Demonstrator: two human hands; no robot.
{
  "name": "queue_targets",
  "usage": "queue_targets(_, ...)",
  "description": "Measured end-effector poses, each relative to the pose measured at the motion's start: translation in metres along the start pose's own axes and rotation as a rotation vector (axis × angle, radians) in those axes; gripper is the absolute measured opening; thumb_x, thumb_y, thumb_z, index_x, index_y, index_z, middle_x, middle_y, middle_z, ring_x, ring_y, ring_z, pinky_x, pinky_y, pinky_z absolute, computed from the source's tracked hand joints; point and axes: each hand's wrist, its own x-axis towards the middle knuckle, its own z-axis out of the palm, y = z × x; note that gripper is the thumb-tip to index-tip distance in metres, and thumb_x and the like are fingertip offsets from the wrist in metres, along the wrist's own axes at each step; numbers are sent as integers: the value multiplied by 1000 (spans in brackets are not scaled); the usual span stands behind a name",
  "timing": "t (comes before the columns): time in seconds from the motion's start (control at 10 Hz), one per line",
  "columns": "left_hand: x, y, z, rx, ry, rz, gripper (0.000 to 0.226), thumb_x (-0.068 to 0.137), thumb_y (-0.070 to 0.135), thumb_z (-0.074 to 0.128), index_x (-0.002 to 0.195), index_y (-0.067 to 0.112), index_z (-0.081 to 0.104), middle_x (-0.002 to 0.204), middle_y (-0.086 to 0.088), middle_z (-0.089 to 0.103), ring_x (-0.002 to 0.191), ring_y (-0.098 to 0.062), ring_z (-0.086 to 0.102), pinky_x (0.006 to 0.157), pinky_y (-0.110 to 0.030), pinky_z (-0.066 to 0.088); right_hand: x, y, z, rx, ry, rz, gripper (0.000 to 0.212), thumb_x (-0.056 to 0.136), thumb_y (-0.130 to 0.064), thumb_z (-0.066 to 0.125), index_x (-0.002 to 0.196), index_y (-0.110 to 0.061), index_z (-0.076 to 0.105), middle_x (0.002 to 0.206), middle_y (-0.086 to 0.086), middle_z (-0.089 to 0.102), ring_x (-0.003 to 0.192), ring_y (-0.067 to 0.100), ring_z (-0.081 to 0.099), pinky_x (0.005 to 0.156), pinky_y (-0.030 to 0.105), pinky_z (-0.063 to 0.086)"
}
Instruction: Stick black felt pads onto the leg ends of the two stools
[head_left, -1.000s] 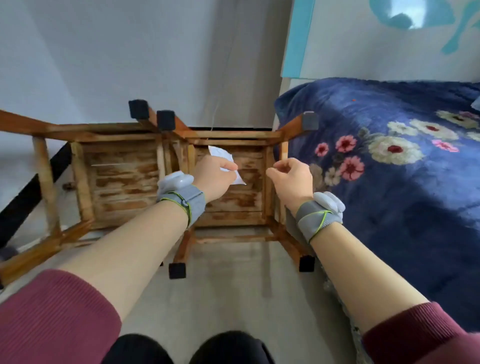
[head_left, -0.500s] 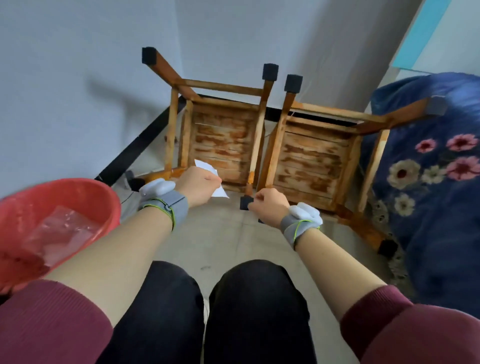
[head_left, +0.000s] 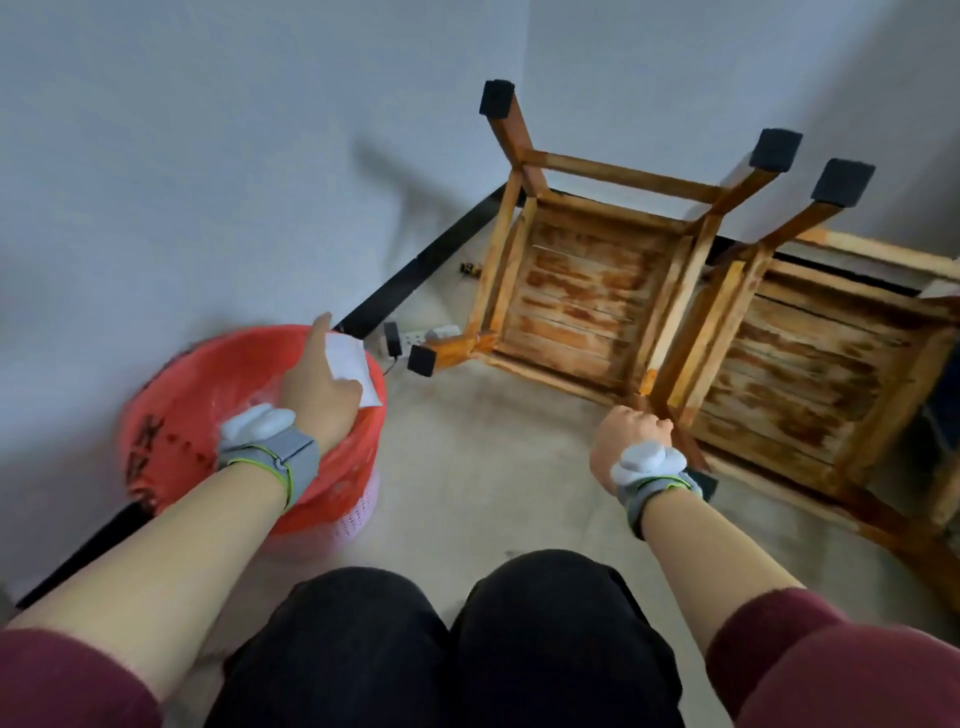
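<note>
Two stools (head_left: 587, 291) overturned, right one cropped, left hand (head_left: 319, 389) pinching white paper (head_left: 353, 371) over blurred bin (head_left: 208, 415), right hand (head_left: 628, 439) fisted, seemingly empty.

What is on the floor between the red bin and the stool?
In the head view, a white power strip with a black plug lies by the wall between the red bin and the stool. The rest is bare floor.

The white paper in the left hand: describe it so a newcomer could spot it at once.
Start at the red bin by the wall, left of the two upturned stools. Over its rim, the left hand pinches a white paper. It is the only flat white sheet there.
</note>
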Motion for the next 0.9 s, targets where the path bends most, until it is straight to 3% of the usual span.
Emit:
queue_targets(0.1,14,-23,-22,237,112,-25,84,86,2,48,151,34,5,90,-25,59,73,-38,53,67,-37,37,5,-12,0,-64,-52,42,57,88,-28,53,134,3,38,134,21,52,125,38,47,111,49,29)
queue_targets(0.2,23,-50,-32,508,41,-8,83,90,6,47,151,33,-1,87,-22,62,68,-32,52,64,-37,39,7,-18,4,-126,-65,37,60,89,-29,53,135,4,36,135,24,49,127,41,44,112,54,25)
queue_targets(0.3,26,-77,-30,589,-93,26,66,97,19,36,150,39,3,122,-12,62,90,-33,60,76,-33,40,9,-20,8,-202,-56,15,59,90,-30,51,135,4,34,133,24,51,124,42,46,111,56,26)
queue_targets(0.4,20,-98,-14,580,-229,79,55,96,23,38,147,38,24,125,-7,62,103,-34,61,89,-38,47,9,-23,9,-255,-49,7,56,92,-27,47,135,5,34,132,25,51,122,43,48,109,57,27)
queue_targets(0.5,18,-97,7,543,-198,72,41,95,32,39,135,26,50,126,-8,64,114,-34,58,96,-40,46,6,-22,8,-289,-53,2,52,93,-23,45,135,5,34,131,26,51,122,43,48,108,57,28)
queue_targets(0.6,12,-76,25,501,-233,99,39,98,36,29,115,20,59,117,-8,67,105,-35,59,90,-38,45,5,-20,9,-288,-58,3,49,93,-20,43,135,5,35,132,27,50,123,44,47,108,58,27)
queue_targets(0.7,4,-64,40,484,-318,131,45,100,39,27,107,11,60,110,-14,67,98,-36,59,87,-38,42,1,-18,1,-250,-89,10,48,93,-20,43,134,3,38,132,26,51,123,44,47,109,57,27)
queue_targets(0.8,3,-69,48,548,-363,112,45,100,39,25,106,8,57,109,-16,66,97,-36,59,83,-38,41,-7,-14,-16,-24,-107,15,46,90,-27,47,130,-4,43,130,17,54,122,38,47,109,52,29)
queue_targets(0.9,7,-75,52,545,-346,85,40,101,34,27,102,6,56,109,-20,66,98,-38,59,83,-38,43,-5,-4,-51,392,-38,28,42,88,-42,49,115,-11,52,110,11,60,104,34,56,94,46,44)
